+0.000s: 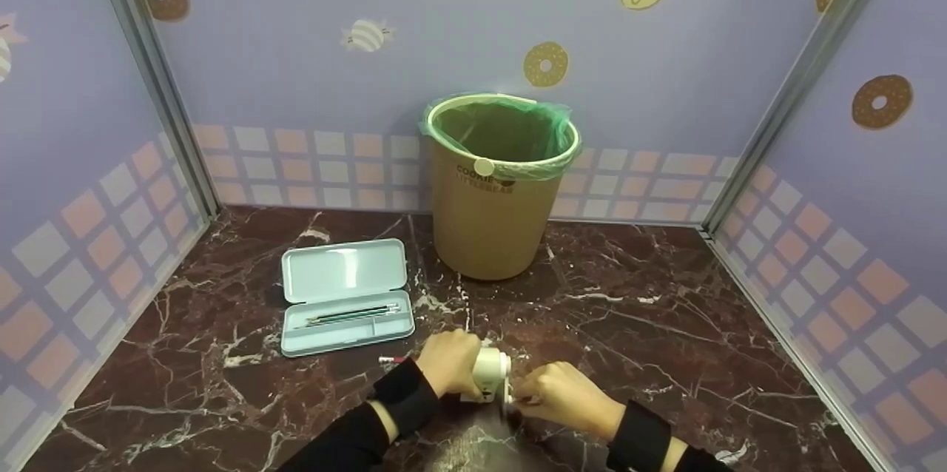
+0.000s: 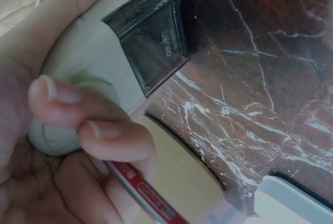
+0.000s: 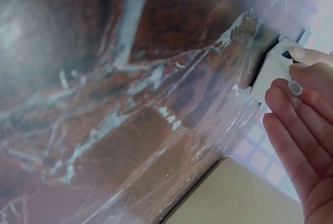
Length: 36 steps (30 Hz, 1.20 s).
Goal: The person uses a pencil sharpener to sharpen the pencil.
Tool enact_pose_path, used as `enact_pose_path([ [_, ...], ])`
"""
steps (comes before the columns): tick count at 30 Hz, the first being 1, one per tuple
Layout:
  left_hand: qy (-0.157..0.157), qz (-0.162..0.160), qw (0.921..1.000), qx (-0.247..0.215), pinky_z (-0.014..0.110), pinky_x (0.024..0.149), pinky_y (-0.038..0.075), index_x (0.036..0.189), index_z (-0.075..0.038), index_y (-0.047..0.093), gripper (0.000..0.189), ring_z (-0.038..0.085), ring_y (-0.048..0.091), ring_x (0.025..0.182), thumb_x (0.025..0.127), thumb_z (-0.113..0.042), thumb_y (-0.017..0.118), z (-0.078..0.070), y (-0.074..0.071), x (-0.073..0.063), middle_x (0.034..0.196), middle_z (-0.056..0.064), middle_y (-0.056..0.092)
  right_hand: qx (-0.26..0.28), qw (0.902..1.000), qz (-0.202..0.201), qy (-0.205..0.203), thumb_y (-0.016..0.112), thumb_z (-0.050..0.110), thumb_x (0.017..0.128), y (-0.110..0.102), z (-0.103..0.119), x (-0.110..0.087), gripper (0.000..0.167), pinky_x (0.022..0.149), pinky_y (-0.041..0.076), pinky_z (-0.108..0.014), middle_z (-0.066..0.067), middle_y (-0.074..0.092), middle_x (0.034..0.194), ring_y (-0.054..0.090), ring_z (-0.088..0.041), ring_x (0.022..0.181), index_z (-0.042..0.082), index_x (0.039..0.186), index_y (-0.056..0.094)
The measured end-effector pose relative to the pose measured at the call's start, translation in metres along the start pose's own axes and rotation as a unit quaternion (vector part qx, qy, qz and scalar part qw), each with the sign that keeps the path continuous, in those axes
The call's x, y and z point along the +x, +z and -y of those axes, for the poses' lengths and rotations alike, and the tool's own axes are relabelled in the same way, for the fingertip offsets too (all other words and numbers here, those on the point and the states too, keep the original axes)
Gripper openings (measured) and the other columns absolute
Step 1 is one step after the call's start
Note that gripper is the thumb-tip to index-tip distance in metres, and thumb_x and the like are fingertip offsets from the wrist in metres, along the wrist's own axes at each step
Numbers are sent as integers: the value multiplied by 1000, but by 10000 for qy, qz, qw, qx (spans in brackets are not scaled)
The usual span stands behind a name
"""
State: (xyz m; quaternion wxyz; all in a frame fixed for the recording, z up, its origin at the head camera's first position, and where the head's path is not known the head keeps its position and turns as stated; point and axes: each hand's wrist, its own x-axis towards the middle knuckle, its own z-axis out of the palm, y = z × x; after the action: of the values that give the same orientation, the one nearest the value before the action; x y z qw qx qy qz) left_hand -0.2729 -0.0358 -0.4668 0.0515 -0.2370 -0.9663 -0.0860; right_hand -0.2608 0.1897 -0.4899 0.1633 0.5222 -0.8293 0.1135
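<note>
A cream-white crank pencil sharpener lies on the marble surface, gripped by my left hand. Its dark see-through shavings drawer shows in the left wrist view. A red pencil runs under curled fingers of that same hand, its white-tipped end sticking out to the left in the head view; its other end is hidden. On the sharpener's right side, my right hand pinches the crank's small pale knob between thumb and fingers.
An opened light-blue pencil case with several pencils in its tray lies to the left. Behind stands a tan bin lined with a green bag. Patterned walls enclose the back and sides.
</note>
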Motion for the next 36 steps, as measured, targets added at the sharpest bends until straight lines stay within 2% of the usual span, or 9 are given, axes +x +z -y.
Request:
enact_pose_path([
  [5, -48, 44, 10000, -21, 37, 55, 55, 76, -9, 66, 47, 22, 65, 63, 50, -32, 98, 0, -2, -2, 72, 5, 69, 177, 9998, 74, 73, 84, 12, 78, -1, 1, 1, 9, 66, 52, -6, 8, 78, 78, 70, 2, 66, 17, 84, 80],
  [11, -61, 29, 9999, 92, 38, 56, 56, 76, -10, 65, 48, 23, 67, 66, 51, -34, 97, 2, -1, -2, 74, 4, 68, 338, 9991, 52, 230, 83, 13, 80, -3, 3, 2, 13, 61, 49, -5, 9, 74, 70, 69, 1, 62, 19, 75, 73],
  [16, -107, 73, 9999, -9, 38, 56, 55, 76, -10, 65, 46, 23, 66, 65, 50, -31, 97, 2, -2, -2, 73, 5, 68, 220, 9996, -30, 145, 83, 13, 77, -4, 4, 2, 16, 60, 48, -6, 10, 72, 68, 67, 2, 61, 20, 72, 70],
  [24, -175, 150, 9997, -101, 37, 57, 55, 76, -9, 64, 46, 23, 65, 66, 50, -28, 97, -1, -5, -2, 74, 5, 67, 418, 9991, -31, 101, 82, 10, 78, -8, 4, 1, 11, 63, 50, -5, 8, 75, 73, 69, 0, 63, 19, 80, 76],
  [29, -147, 163, 9997, -112, 37, 58, 56, 78, -8, 67, 49, 23, 65, 66, 49, -31, 100, -2, -5, 0, 76, 6, 69, 252, 9995, -192, 42, 83, 11, 76, -11, 6, 3, 19, 60, 48, -5, 10, 70, 66, 66, 1, 60, 19, 71, 67],
  [36, -157, 206, 9996, -63, 37, 58, 56, 81, -7, 68, 52, 22, 66, 67, 49, -32, 100, -4, -7, 0, 77, 6, 69, 225, 9993, -298, -66, 83, 11, 77, -13, 6, 3, 23, 59, 47, -4, 10, 68, 64, 64, 2, 58, 19, 70, 63],
])
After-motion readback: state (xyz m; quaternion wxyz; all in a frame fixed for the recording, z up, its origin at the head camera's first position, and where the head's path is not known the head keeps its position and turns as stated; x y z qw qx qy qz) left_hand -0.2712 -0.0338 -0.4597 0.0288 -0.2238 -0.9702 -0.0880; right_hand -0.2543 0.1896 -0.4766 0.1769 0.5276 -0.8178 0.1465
